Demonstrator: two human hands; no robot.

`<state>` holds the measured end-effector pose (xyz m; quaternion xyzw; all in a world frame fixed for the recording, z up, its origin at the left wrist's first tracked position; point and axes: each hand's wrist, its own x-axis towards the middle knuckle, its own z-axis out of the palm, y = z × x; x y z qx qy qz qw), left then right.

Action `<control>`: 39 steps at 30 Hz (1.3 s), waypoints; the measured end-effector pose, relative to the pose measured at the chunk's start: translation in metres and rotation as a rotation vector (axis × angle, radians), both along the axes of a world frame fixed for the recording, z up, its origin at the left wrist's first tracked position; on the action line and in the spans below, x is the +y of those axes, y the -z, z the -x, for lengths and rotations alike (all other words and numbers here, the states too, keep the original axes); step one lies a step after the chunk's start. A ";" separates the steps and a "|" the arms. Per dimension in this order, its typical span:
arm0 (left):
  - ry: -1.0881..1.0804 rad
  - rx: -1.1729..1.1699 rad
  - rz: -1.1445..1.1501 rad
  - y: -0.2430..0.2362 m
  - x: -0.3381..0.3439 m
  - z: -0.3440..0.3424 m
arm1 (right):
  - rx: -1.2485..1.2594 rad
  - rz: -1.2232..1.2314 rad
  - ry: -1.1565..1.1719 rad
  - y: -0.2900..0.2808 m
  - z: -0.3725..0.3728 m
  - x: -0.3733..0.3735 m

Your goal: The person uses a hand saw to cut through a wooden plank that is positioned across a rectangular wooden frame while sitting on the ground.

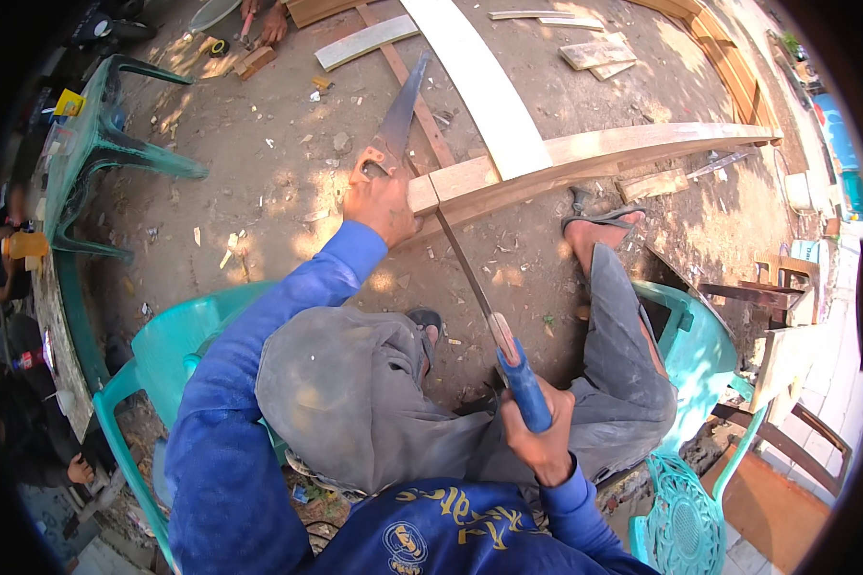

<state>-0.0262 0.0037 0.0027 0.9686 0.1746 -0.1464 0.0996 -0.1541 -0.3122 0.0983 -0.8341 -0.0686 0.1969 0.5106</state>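
Observation:
My right hand (539, 431) is closed round the blue handle of a handsaw (472, 273). The saw's narrow blade runs away from me and sits in a cut across a long wooden beam (585, 153), close to the beam's left end. My left hand (384, 206) grips that end, just left of the blade, with part of its fingers hidden. Just beyond it lies a second handsaw (400, 115), with a wooden handle and a broad dark blade. A pale white-faced board (479, 86) rests across the beam and stretches away from me.
Green plastic chairs (182, 331) stand at my left and right (686, 355), and another green chair (115, 125) is further left. Wood offcuts (599, 56) lie on the dirt ground. Another person's hand (274, 23) is at the far left, near a small wood block (255, 62).

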 end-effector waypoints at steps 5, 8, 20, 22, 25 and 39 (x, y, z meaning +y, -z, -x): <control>0.049 -0.010 0.042 0.003 -0.008 -0.014 | -0.077 -0.134 0.058 0.087 -0.052 0.045; 0.046 0.007 0.027 0.011 0.000 -0.012 | -0.003 -0.123 0.039 0.059 -0.046 0.045; 0.055 -0.039 0.060 0.007 -0.012 -0.015 | -0.005 -0.020 0.020 0.054 -0.048 0.035; 0.066 -0.040 0.023 0.012 -0.008 -0.013 | -0.054 -0.058 0.016 0.059 -0.064 0.052; 0.068 -0.044 0.028 0.015 -0.004 -0.010 | 0.003 -0.048 0.044 0.033 -0.041 0.038; 0.090 -0.086 0.064 0.017 -0.010 -0.001 | 0.014 -0.018 0.007 0.049 -0.057 0.042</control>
